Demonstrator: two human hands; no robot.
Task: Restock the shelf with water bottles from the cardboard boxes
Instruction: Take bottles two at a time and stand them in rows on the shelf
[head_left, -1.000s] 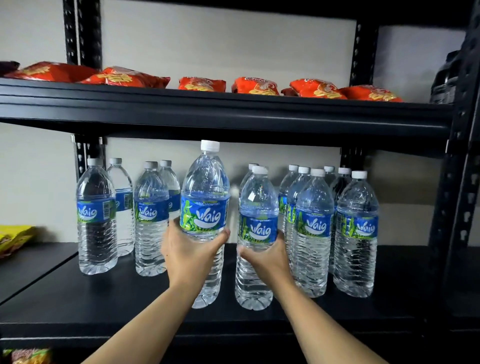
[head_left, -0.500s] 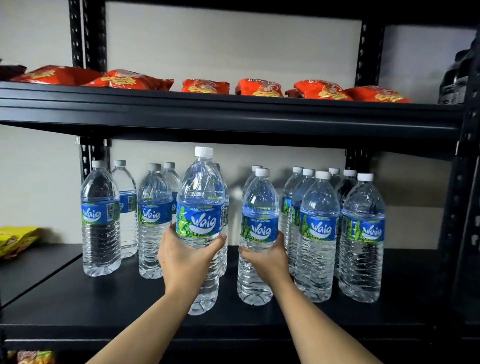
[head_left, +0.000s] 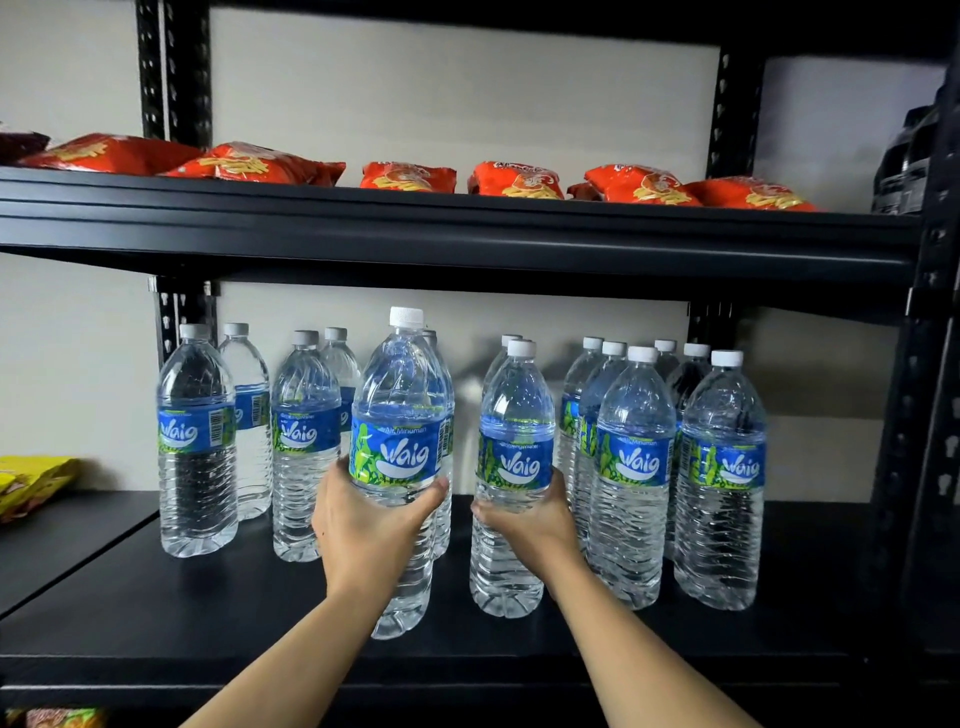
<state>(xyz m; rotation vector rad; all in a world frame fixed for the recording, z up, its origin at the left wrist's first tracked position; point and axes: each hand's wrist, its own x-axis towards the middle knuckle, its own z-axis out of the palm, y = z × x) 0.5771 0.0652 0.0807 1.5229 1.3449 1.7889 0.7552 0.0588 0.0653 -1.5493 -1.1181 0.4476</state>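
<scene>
My left hand (head_left: 371, 525) grips a clear water bottle (head_left: 397, 395) with a blue and green Waig label and a white cap; its base is at the black shelf board (head_left: 156, 613), near the front. My right hand (head_left: 530, 519) holds a second, like bottle (head_left: 514, 410) that stands on the board just to the right. Several more bottles stand in a group at the left (head_left: 197, 447) and in a tighter group at the right (head_left: 719, 478). No cardboard box is in sight.
The upper shelf (head_left: 467, 228) hangs close above the caps and carries red snack bags (head_left: 514, 179). Yellow packets (head_left: 31, 480) lie on a neighbouring shelf at the left. A black upright post (head_left: 930, 415) bounds the right side. A dark container (head_left: 906, 161) sits upper right.
Both bottles have gone slightly deeper onto the shelf. The left one has come down from its raised position towards the board, and the right one now stands beside the right group.
</scene>
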